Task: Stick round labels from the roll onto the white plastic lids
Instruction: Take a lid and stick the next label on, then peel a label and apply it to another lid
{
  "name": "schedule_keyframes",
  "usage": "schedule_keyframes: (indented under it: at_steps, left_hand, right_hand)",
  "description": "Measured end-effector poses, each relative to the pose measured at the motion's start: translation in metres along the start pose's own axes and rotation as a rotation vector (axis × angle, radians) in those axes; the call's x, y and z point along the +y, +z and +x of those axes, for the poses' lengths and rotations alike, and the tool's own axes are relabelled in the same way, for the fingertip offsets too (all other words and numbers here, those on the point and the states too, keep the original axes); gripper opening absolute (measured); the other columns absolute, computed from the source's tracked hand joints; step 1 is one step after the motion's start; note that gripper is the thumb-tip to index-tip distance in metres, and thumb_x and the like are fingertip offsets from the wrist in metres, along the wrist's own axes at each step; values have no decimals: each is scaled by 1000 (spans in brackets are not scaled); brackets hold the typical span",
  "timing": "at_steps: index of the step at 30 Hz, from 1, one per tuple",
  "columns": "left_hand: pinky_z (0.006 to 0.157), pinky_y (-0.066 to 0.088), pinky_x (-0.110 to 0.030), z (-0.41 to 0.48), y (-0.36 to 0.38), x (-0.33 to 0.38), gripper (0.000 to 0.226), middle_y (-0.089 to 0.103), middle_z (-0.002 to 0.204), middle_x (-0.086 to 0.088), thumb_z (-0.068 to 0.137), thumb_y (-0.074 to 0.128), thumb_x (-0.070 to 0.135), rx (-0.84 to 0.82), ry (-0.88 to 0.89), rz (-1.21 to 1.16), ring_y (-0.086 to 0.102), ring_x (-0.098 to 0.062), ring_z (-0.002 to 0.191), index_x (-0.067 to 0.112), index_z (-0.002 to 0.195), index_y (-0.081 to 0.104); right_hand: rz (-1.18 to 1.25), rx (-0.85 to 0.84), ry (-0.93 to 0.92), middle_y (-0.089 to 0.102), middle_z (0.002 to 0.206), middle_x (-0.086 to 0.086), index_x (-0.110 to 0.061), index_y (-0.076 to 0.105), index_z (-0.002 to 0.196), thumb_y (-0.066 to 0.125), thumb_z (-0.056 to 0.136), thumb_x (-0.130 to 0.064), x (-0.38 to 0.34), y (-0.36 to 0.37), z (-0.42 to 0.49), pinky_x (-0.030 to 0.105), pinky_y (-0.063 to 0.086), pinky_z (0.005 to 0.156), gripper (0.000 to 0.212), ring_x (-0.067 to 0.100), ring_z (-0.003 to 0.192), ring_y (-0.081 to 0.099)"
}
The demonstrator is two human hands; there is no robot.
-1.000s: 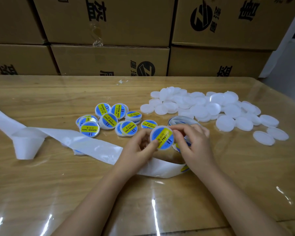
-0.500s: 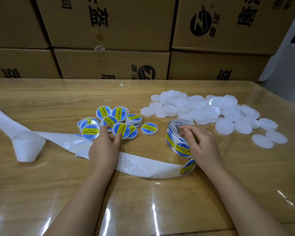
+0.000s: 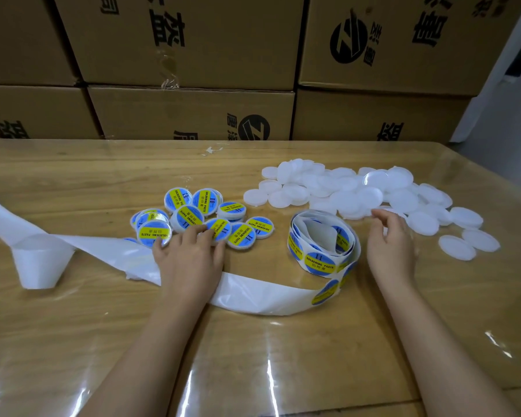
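A loose roll of blue-and-yellow round labels (image 3: pixel 322 245) stands on the table at centre. To its left lies a cluster of labelled lids (image 3: pixel 205 216). My left hand (image 3: pixel 190 251) rests flat at the near edge of that cluster, fingertips touching a labelled lid (image 3: pixel 220 228). A heap of plain white lids (image 3: pixel 358 191) spreads behind and to the right of the roll. My right hand (image 3: pixel 393 239) hovers between the roll and the white heap, fingers loosely curled and holding nothing, fingertips close to the nearest white lids.
The used white backing strip (image 3: pixel 253 293) trails from the roll under my left wrist to a curled end (image 3: pixel 39 260) at the far left. Stacked cardboard boxes (image 3: pixel 193 109) wall off the table's far edge. The wooden table (image 3: pixel 283 356) has a glossy clear cover.
My left hand carried the freshly labelled lid to the labelled cluster and set it down. My right hand left the roll and moved right toward the white lids.
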State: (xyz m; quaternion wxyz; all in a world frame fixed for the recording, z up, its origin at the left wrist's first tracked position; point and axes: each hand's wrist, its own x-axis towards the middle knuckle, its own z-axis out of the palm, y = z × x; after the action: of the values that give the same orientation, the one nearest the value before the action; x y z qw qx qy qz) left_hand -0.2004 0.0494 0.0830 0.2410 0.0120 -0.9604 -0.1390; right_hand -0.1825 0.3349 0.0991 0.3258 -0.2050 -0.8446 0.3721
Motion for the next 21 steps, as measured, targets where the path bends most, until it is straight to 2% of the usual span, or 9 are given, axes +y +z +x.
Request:
schedule_keyframes:
  at_steps: [2,5,8,11,12,14,16,18,21]
  left_hand:
    - [108,12,-52,0,-1,1,33,60,126,-1,92,52,39,-37,-33,17,53,-27,115,17,111,67]
    - [110,9,-51,0,-3,2,36,56,133,-2,95,47,39,-44,-46,-26,47,-25,122,17,117,65]
    - [105,23,-48,-1,-10,9,33,62,122,-4,95,49,35,38,62,-166,56,-29,112,13,108,70]
    - [80,42,-41,-8,-21,21,38,68,102,-5,90,43,33,116,288,-406,63,-27,93,9,91,72]
    - [76,45,-39,-12,-23,25,37,67,98,-4,90,44,32,92,363,-502,63,-23,90,8,89,72]
    - [75,48,-36,-21,-25,31,33,64,95,1,90,47,33,-63,478,-664,60,-12,86,9,89,70]
    - [73,48,-31,-28,-25,35,35,62,91,7,88,50,44,-258,499,-741,57,-4,78,14,91,69]
    - [68,48,-30,-31,-22,38,36,62,82,9,84,53,51,-345,512,-717,55,-3,73,19,90,68]
    - [64,45,-32,-29,-19,36,25,60,71,8,84,59,42,-327,515,-700,53,-7,67,19,80,69]
  right_hand:
    - [-289,-99,51,37,147,-3,-24,48,133,38,98,-25,12,-3,6,47,20,107,36,21,135,29]
    - [-528,-327,102,16,157,-3,-25,30,146,35,98,-39,19,-4,8,49,11,113,50,21,144,12]
    - [-612,-339,70,27,153,-2,-24,31,145,35,97,-44,16,-2,6,49,13,111,52,22,141,20]
    - [-650,-246,18,44,140,3,-21,45,135,40,95,-40,13,-1,4,46,21,106,44,25,129,35]
    - [-638,-215,18,44,138,3,-21,48,133,41,95,-38,13,-2,4,45,22,105,42,26,127,36]
    - [-603,-210,37,36,145,2,-24,45,136,42,95,-36,14,-4,7,46,21,107,43,25,132,30]
    - [-633,-326,64,16,157,-2,-28,29,145,35,97,-42,16,-5,9,50,14,111,51,22,142,14]
    - [-695,-434,63,5,159,-6,-30,17,149,26,98,-49,18,-3,9,53,8,112,55,21,145,5]
    - [-714,-345,12,24,154,-1,-25,28,146,30,98,-47,17,-1,8,53,9,112,53,24,142,17]
